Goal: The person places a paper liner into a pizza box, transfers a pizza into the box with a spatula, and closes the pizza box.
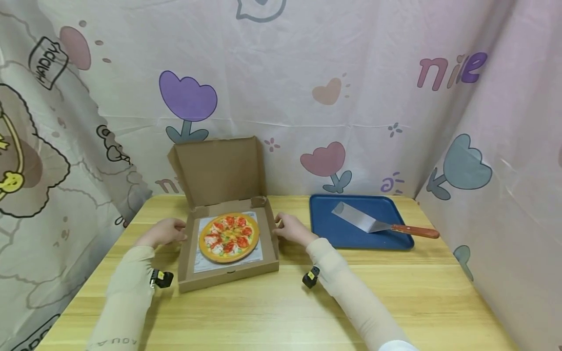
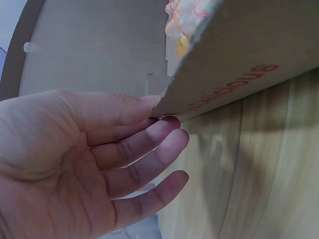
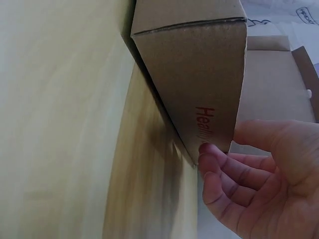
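Observation:
An open cardboard pizza box [image 1: 256,266] lies on the table with its lid [image 1: 219,170] standing up at the back. Inside, a round pizza [image 1: 230,237] with red and white toppings rests on a printed paper sheet [image 1: 203,264]. My left hand [image 1: 163,233] pinches the box's left side wall; in the left wrist view the thumb sits at the wall's edge and the fingers lie against its outer face. On the opposite side my right hand [image 1: 293,229] grips the right wall, thumb over the top edge, fingers curled outside beside red lettering.
To the right of the box lies a blue tray [image 1: 322,231]. On it rests a spatula with a flat metal blade [image 1: 354,217], its wooden handle [image 1: 414,230] sticking out past the tray's right edge. A patterned curtain [image 1: 281,112] hangs behind the wooden table [image 1: 246,317].

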A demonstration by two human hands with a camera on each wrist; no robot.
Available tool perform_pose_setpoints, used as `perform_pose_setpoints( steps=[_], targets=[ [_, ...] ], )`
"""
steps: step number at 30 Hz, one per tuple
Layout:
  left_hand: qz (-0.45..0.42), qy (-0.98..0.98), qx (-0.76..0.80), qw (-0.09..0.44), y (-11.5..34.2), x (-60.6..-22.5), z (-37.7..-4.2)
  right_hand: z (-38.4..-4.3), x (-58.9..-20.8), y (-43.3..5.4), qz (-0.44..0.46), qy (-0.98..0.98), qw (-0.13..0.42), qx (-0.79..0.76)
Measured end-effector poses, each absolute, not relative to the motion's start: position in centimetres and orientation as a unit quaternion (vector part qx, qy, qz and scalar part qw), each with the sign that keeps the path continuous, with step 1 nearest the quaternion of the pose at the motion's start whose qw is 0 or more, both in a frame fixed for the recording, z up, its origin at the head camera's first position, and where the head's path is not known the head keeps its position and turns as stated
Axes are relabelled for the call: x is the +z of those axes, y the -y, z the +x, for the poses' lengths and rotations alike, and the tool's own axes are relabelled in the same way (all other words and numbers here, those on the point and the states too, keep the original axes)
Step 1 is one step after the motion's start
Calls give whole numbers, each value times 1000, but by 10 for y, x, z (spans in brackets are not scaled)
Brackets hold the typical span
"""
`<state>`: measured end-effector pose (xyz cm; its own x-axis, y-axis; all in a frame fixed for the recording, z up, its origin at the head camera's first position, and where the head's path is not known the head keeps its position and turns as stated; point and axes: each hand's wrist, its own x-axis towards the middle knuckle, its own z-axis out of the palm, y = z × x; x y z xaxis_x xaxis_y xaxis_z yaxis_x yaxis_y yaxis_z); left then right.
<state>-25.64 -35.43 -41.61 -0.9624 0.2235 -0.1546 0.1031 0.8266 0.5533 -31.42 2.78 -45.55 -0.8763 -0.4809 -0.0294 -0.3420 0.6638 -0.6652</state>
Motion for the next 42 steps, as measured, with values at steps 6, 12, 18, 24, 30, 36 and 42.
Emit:
perform_pose_setpoints(
  steps=[6, 12, 18, 24, 30, 36, 42],
  targets=[
    [93, -948, 286, 104, 341, -419, -261, -313, -455, -42, -219, -910, 100, -338],
    [88, -942, 303, 112, 328, -420, -267, -312, -456, -57, -211, -909, 104, -344],
    [78, -937, 318, 121, 317, -419, -270, -311, -457, -66, -199, -912, 94, -348],
    [79, -929, 342, 121, 310, -427, -276, -309, -457, -77, -191, -916, 86, -341],
    [83, -929, 340, 118, 299, -426, -279, -306, -456, -89, -185, -917, 76, -344],
    [93, -928, 345, 103, 288, -430, -285, -305, -456, -100, -180, -924, 68, -331],
    [107, -920, 365, 90, 278, -437, -293, -308, -457, -113, -185, -924, 58, -329]
  ],
)
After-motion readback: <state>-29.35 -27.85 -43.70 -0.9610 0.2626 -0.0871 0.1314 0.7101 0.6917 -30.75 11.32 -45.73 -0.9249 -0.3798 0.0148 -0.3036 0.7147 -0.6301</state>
